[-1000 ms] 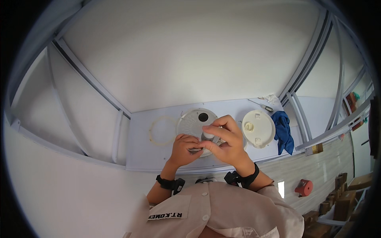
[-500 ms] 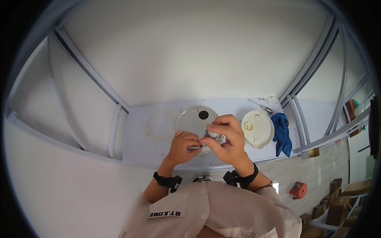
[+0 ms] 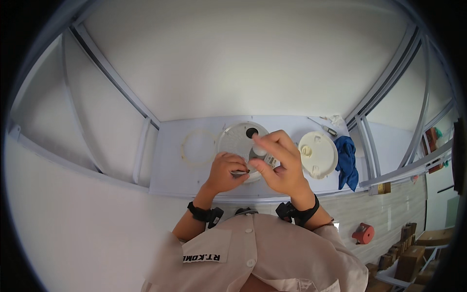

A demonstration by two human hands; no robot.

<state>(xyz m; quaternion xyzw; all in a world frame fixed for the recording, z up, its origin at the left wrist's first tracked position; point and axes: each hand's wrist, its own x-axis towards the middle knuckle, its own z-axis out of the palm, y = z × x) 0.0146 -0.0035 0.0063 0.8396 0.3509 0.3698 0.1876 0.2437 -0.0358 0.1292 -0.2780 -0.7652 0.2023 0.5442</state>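
Both my hands work over a round, pale disc (image 3: 232, 141) with a black circular spot (image 3: 251, 132) near its far edge. At the disc's near left edge, my left hand (image 3: 226, 171) is closed, its fingers pinched around a small greyish piece (image 3: 238, 172) whose kind I cannot make out. My right hand (image 3: 284, 163) is over the disc's right side, thumb and index finger spread apart and slightly blurred. Between those two fingertips shows a rounded white and grey part (image 3: 259, 151). The right palm and fingers hide the disc's right edge.
A thin, pale ring (image 3: 183, 148) lies left of the disc on the white table (image 3: 168, 177). To the right are a round cream cover (image 3: 322, 155) with raised fittings, a blue cloth (image 3: 346, 163) and a screwdriver (image 3: 331, 131). A crumpled white scrap (image 3: 335, 119) lies behind.
My right thumb and index finger have parted more widely, showing more of the white and grey part. The left hand keeps its pinch. The whole view has shifted slightly.
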